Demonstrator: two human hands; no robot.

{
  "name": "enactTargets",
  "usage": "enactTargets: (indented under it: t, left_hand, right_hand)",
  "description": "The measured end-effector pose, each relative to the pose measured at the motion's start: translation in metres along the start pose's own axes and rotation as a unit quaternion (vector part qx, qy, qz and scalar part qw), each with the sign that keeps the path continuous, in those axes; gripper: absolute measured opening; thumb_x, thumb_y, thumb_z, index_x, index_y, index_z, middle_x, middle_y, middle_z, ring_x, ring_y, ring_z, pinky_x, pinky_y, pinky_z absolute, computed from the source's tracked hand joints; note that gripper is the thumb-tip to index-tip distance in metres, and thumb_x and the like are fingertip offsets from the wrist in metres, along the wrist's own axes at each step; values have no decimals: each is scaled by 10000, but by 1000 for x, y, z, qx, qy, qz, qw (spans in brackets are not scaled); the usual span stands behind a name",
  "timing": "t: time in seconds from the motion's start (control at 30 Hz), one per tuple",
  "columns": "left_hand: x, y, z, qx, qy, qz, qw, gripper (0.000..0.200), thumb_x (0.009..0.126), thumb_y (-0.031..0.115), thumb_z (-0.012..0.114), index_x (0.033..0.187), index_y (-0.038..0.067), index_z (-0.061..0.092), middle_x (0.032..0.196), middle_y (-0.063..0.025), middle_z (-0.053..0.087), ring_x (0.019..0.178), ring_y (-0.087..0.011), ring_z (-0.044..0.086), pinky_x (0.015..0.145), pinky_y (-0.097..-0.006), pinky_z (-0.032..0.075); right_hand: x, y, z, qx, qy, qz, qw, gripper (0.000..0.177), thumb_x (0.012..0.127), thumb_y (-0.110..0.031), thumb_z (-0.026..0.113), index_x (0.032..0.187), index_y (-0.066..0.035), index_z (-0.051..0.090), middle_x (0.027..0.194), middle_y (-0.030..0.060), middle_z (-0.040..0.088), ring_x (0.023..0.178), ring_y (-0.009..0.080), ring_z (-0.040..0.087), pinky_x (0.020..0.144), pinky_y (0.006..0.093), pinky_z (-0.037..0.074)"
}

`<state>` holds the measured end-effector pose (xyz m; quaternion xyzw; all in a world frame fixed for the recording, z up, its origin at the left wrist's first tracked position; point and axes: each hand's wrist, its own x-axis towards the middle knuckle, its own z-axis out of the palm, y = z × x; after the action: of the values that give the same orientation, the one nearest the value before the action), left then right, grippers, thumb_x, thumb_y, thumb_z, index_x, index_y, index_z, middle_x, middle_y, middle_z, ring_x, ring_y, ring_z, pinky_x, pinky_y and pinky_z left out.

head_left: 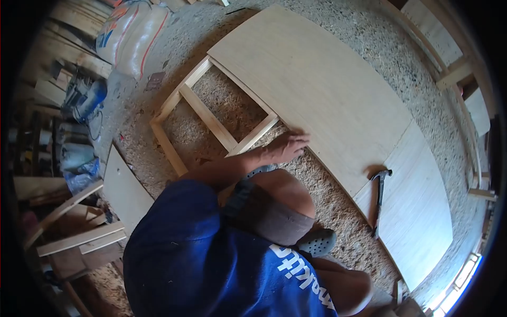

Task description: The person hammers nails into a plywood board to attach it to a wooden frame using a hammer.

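Observation:
My left hand (285,148) lies at the near edge of a large plywood panel (322,84), fingers extended and slightly apart, with nothing visible in them. Its fingertips appear to touch the panel's edge. The forearm crosses over part of a wooden frame (208,116), whose left section has bare battens with the floor showing between them. A second, paler sheet (417,211) meets the large panel at a straight seam. On that sheet, near the seam, rests a hammer (379,201) with a dark handle. My right hand is out of view.
Sawdust and shavings cover the rough floor (338,195). A full woven sack (132,39) stands at the upper left. Wood offcuts (84,240) and a loose board (124,185) lie on the left. Timber framing (454,74) stands along the right. My knees are close to the panel.

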<state>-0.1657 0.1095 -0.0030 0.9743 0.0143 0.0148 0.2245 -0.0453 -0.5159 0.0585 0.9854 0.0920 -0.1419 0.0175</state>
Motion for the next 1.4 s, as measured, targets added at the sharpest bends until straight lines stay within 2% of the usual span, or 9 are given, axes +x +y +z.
enactTargets:
  t: [0.07, 0.13, 0.23, 0.4, 0.5, 1.13, 1.33, 1.37, 1.4]
  left_hand:
    - [-11, 12, 15, -33, 6, 40, 999, 447, 998, 208, 610, 1384, -18, 599, 1526, -188, 523, 1398, -323, 522, 1172, -439, 450]
    - [-23, 26, 25, -173, -44, 14, 984, 364, 1005, 205, 617, 1327, 43, 666, 1434, -132, 621, 1248, -268, 652, 1069, -412, 543]
    - [-37, 36, 35, -197, -24, 52, 979, 336, 1002, 193, 624, 1311, 74, 685, 1396, -116, 650, 1175, -264, 691, 1018, -395, 569]
    - [-35, 50, 14, -233, -94, 33, 967, 316, 996, 206, 636, 1281, 85, 703, 1305, -118, 701, 1153, -284, 697, 979, -379, 582]
    - [-28, 48, 23, -237, -56, 71, 967, 304, 990, 211, 642, 1256, 83, 713, 1253, -116, 724, 1116, -277, 714, 958, -400, 592]
    - [3, 53, -16, -295, 46, 65, 952, 285, 988, 233, 667, 1208, 65, 734, 1089, -130, 764, 894, -291, 754, 814, -403, 619]
    - [42, 82, -20, -451, 16, 77, 889, 309, 960, 209, 725, 1200, 15, 732, 1092, -149, 769, 930, -254, 760, 860, -349, 615]
    - [51, 91, -26, -495, 11, 74, 865, 314, 948, 216, 744, 1193, 19, 737, 1087, -141, 773, 936, -242, 759, 871, -348, 612]
    - [59, 99, -31, -537, 6, 68, 840, 321, 936, 222, 763, 1187, 23, 742, 1083, -132, 776, 942, -230, 758, 883, -348, 610]
  right_hand:
    - [4, 0, 0, -4, 0, 0, 1000, 132, 903, -63, 613, 938, -44, 738, 847, 172, 706, 818, 313, 703, 717, 413, 557]
    - [7, -1, -3, -8, -2, 1, 1000, 130, 906, -62, 612, 942, -42, 735, 844, 169, 703, 815, 310, 702, 715, 411, 556]
    - [7, 3, -5, -13, -7, 6, 1000, 127, 911, -61, 611, 949, -39, 731, 838, 165, 699, 810, 305, 699, 712, 409, 554]
    - [6, 9, -16, -25, -23, 18, 999, 123, 919, -60, 610, 959, -35, 724, 828, 159, 692, 802, 297, 695, 706, 404, 551]
    - [6, 12, -22, -37, -36, 22, 998, 120, 924, -59, 609, 965, -32, 719, 823, 155, 688, 797, 292, 692, 703, 402, 549]
    - [17, 3, -67, -80, -93, -3, 992, 107, 955, -53, 604, 1004, -16, 692, 786, 130, 662, 766, 261, 676, 683, 385, 538]
    - [57, -112, -134, 50, -85, -223, 970, 104, 965, -52, 602, 1016, -11, 683, 775, 122, 653, 756, 251, 671, 677, 379, 535]
    - [60, -173, -159, 196, -149, -120, 962, 110, 1010, -72, 576, 1038, -7, 659, 730, 80, 597, 707, 175, 617, 655, 343, 519]
    - [62, -227, -171, 205, -73, -250, 943, 159, 1033, -116, 564, 1078, 14, 646, 750, 70, 623, 684, 150, 624, 615, 317, 509]
